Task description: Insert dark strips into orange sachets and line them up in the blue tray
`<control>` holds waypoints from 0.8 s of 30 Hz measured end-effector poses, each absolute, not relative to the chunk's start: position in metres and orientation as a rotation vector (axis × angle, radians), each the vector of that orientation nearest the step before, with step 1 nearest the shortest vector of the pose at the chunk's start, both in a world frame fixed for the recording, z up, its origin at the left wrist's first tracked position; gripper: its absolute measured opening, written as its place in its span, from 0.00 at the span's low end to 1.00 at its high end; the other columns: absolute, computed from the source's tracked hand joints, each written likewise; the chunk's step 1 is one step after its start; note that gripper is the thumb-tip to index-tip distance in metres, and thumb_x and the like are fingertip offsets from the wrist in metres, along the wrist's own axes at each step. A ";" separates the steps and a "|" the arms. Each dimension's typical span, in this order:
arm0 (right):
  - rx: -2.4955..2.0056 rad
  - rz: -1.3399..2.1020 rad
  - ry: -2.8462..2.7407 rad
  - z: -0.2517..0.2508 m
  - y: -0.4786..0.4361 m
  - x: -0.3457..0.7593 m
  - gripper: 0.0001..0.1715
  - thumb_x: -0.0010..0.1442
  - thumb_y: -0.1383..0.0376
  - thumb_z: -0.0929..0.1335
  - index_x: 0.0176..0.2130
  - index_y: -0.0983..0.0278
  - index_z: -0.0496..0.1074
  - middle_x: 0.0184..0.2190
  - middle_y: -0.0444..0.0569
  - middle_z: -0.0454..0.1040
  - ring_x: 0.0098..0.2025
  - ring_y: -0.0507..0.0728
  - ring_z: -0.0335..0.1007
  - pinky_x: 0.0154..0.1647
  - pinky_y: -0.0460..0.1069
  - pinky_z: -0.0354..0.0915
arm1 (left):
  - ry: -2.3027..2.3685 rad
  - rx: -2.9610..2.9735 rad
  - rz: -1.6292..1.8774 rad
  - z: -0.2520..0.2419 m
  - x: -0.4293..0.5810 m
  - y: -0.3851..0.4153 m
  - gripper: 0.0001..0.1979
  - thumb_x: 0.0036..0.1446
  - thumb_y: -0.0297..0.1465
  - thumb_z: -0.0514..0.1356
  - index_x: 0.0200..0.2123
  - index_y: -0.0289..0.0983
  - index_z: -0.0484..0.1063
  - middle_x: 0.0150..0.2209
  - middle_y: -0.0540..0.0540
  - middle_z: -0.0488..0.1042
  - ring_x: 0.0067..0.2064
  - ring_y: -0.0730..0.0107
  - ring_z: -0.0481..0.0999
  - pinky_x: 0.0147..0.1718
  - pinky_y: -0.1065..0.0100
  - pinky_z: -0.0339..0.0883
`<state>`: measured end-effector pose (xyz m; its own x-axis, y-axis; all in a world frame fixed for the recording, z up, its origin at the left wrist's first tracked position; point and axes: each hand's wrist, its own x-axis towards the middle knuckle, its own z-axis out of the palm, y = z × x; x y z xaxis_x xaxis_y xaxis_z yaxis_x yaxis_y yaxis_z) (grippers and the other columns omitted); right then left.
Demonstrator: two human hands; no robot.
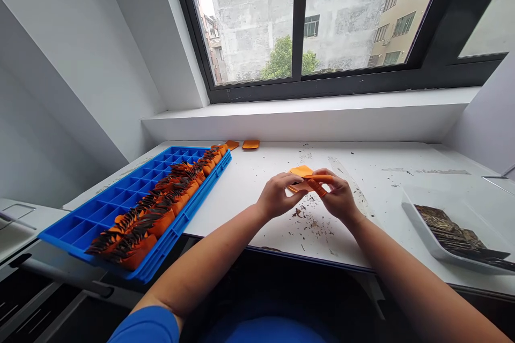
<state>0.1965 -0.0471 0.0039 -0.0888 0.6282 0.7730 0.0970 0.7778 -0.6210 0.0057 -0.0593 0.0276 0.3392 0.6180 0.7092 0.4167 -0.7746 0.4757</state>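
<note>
Both my hands meet over the middle of the white table (261, 171). My left hand (277, 195) and my right hand (338, 195) pinch a small orange sheet (302, 171) between their fingertips. Orange finger covers show on my right hand's fingers. Dark flakes (311, 220) lie scattered on the table just below the hands. What sits between the fingers beside the orange sheet is too small to make out.
A blue compartment tray (100, 214) at the left holds rows of orange packets with dark strips (161, 209). Two orange pieces (250, 144) lie by the window sill. A white tray (422, 225) of dark strips (450, 230) sits at the right edge.
</note>
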 end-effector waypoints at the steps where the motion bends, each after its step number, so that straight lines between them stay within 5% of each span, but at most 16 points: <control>1: -0.599 0.490 -1.620 0.003 -0.047 0.197 0.04 0.63 0.59 0.74 0.40 0.54 0.82 0.35 0.47 0.76 0.37 0.57 0.73 0.36 0.53 0.70 | 0.939 2.383 1.377 0.028 0.005 -0.058 0.07 0.56 0.32 0.69 0.39 0.38 0.79 0.38 0.44 0.83 0.41 0.61 0.81 0.44 0.59 0.75; 8: -0.646 0.553 -1.581 0.001 -0.045 0.197 0.08 0.61 0.55 0.74 0.39 0.53 0.83 0.37 0.48 0.76 0.40 0.58 0.74 0.42 0.57 0.71 | 1.069 2.309 1.232 0.043 0.000 -0.058 0.04 0.57 0.29 0.66 0.37 0.39 0.79 0.38 0.44 0.83 0.40 0.62 0.82 0.43 0.61 0.75; 14: -0.596 0.654 -1.564 -0.001 -0.042 0.199 0.06 0.61 0.55 0.75 0.40 0.50 0.82 0.39 0.47 0.75 0.43 0.58 0.73 0.46 0.58 0.70 | 1.338 2.474 0.740 0.084 0.004 -0.063 0.19 0.62 0.37 0.63 0.55 0.41 0.71 0.40 0.47 0.83 0.40 0.61 0.82 0.40 0.62 0.72; 18: -0.644 0.469 -1.632 0.001 -0.045 0.198 0.06 0.62 0.57 0.74 0.41 0.50 0.82 0.41 0.47 0.75 0.45 0.60 0.72 0.50 0.60 0.68 | 1.413 2.745 0.202 0.106 0.008 -0.062 0.14 0.69 0.36 0.52 0.48 0.42 0.78 0.38 0.45 0.82 0.39 0.60 0.80 0.37 0.64 0.69; 24: -0.834 0.359 -1.559 0.009 -0.051 0.201 0.20 0.65 0.50 0.70 0.55 0.52 0.75 0.50 0.51 0.75 0.53 0.64 0.69 0.56 0.66 0.64 | 1.484 2.865 0.024 0.145 -0.014 -0.046 0.15 0.69 0.35 0.52 0.42 0.40 0.79 0.36 0.44 0.79 0.36 0.63 0.76 0.31 0.67 0.61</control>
<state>0.2010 -0.0506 0.0086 0.0320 0.6856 0.7273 0.2979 0.6881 -0.6617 -0.0142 -0.0461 0.1448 0.5776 0.8146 0.0523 0.8159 -0.5741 -0.0685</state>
